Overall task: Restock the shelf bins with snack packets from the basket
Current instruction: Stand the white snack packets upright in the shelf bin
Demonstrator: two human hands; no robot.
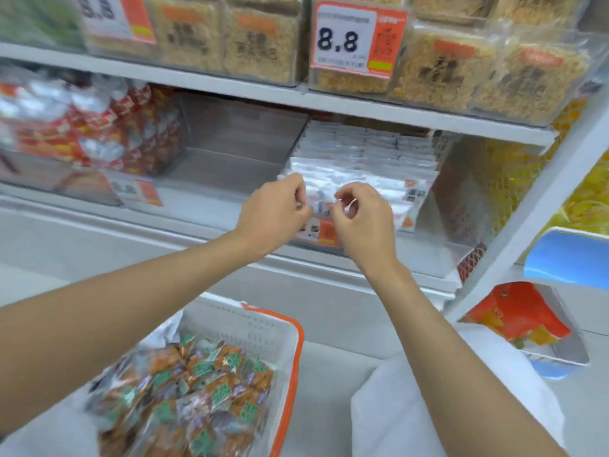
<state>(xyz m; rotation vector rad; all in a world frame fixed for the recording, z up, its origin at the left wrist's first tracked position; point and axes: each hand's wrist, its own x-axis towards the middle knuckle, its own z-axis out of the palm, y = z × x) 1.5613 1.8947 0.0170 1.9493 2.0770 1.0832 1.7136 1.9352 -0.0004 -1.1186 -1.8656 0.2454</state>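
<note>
Barely started, I'd say: the basket [291, 351] at 7 o'clock is heaped with snack packets [197, 384], and the bin [230, 169] at 11 o'clock sits bare. Left hand [273, 212] and right hand [365, 222], fingers curled, both seem to pinch the front white packet [372, 179] at centre.
</note>
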